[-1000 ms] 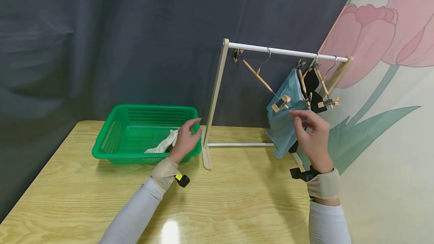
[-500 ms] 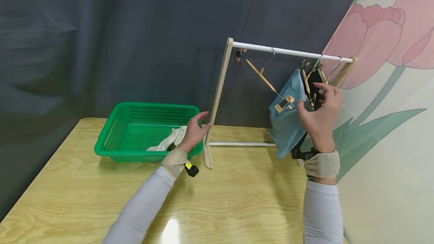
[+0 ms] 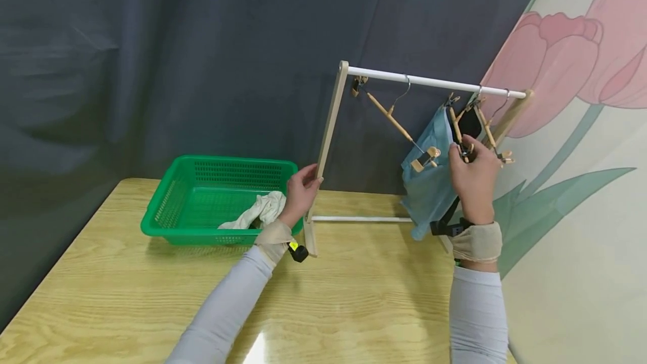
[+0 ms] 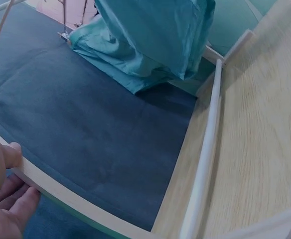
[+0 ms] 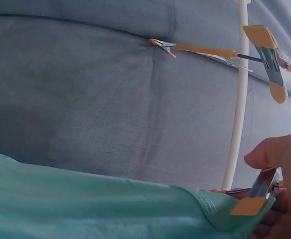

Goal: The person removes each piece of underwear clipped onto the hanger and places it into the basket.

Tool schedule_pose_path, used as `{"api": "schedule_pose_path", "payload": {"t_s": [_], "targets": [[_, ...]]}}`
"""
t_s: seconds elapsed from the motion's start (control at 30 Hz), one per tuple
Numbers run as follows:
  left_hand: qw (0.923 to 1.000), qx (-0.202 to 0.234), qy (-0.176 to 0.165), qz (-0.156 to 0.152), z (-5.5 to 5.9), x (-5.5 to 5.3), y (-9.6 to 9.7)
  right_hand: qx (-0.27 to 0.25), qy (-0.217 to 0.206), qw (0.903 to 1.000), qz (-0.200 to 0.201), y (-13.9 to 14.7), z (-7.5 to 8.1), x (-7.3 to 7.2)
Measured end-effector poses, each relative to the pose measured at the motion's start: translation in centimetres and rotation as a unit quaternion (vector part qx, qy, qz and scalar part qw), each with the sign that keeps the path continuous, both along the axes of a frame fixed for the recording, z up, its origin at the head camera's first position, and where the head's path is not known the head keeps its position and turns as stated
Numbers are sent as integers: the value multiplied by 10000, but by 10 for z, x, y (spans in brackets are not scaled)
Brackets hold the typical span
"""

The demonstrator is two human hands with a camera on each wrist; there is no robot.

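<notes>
My left hand (image 3: 300,192) grips the rack post (image 3: 331,119), my right hand (image 3: 474,176) pinches the blue cloth (image 3: 428,192)'s clip (image 5: 248,206) near the table (image 3: 364,296)'s right edge; squeezing could drop the cloth.

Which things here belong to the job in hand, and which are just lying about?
Likely in the job:
rack, gripped by the left hand
clip, held by the right hand
blue cloth, at that clip

Apparently not in use:
green basket
white cloth, inside the basket
bare hanger on the rack
dark curtain
</notes>
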State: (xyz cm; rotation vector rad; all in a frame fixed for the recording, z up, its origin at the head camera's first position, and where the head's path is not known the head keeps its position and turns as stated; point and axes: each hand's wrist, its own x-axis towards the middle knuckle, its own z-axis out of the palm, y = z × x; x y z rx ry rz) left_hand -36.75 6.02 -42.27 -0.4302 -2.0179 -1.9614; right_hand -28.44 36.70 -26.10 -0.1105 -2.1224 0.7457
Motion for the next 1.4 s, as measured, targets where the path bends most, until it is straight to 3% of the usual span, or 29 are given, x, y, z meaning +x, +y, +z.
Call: {"api": "schedule_pose_path", "payload": {"t_s": [0.13,0.33,0.53,0.83,1.07,1.4], "targets": [[9998,-113,109,140,-2,-1,0,-101,37,9999,-48,2,0,-2],[9986,-504,151,77,-4,-3,0,-732,-49,9972,-155,6,1,0],[9985,-506,162,100,-4,-3,0,-602,-203,9970,-436,3,4,0],[9985,-525,121,75,-6,-4,-1,-736,145,9968,-293,-3,4,-4],[9980,-592,198,39,-6,-4,-2,-777,784,9937,-208,-7,3,-7],[9979,-646,76,-41,-5,-5,-3,-1427,1311,9810,-13,-11,-22,7]]}}
